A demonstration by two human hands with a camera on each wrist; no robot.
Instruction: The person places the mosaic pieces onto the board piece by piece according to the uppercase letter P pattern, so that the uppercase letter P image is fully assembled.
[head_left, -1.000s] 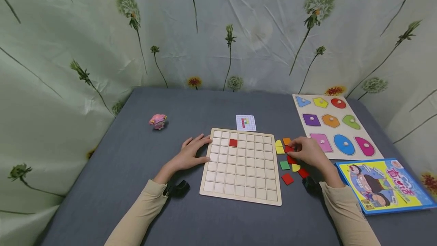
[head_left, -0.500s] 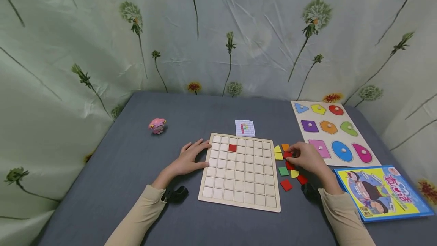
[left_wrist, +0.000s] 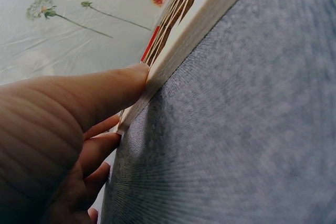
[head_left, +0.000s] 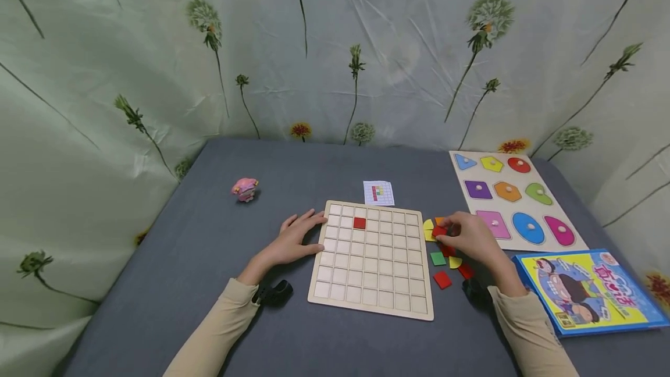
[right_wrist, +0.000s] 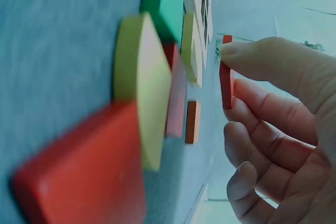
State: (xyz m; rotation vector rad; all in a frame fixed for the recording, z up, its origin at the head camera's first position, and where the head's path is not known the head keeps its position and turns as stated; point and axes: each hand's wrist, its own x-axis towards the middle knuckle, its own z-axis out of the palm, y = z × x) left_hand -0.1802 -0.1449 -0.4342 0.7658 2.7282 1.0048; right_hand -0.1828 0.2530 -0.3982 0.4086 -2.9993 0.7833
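Note:
My right hand (head_left: 473, 238) pinches a red square tile (right_wrist: 227, 85) between thumb and fingers, lifted above the loose tiles in the right wrist view. Around it on the cloth lie a green square tile (head_left: 438, 259), yellow pieces (head_left: 429, 235), an orange tile (right_wrist: 192, 122) and several red tiles (head_left: 442, 280). My left hand (head_left: 289, 243) rests against the left edge of a wooden grid board (head_left: 374, 308), its fingers extended. In the left wrist view the thumb (left_wrist: 118, 85) touches the board's rim. One red square (head_left: 359, 223) sits in a cell of the second row.
Behind the board lies a small pattern card (head_left: 378, 193). A pink toy figure (head_left: 245, 189) stands at the back left. On the right are a knobbed shape puzzle (head_left: 492, 202) and a blue and yellow box (head_left: 591, 290). A floral curtain (head_left: 272, 45) hangs behind the table.
My right hand has raised the red tile off the pile, and it now overlaps the yellow pieces in the head view. The left hand stays at the board's edge.

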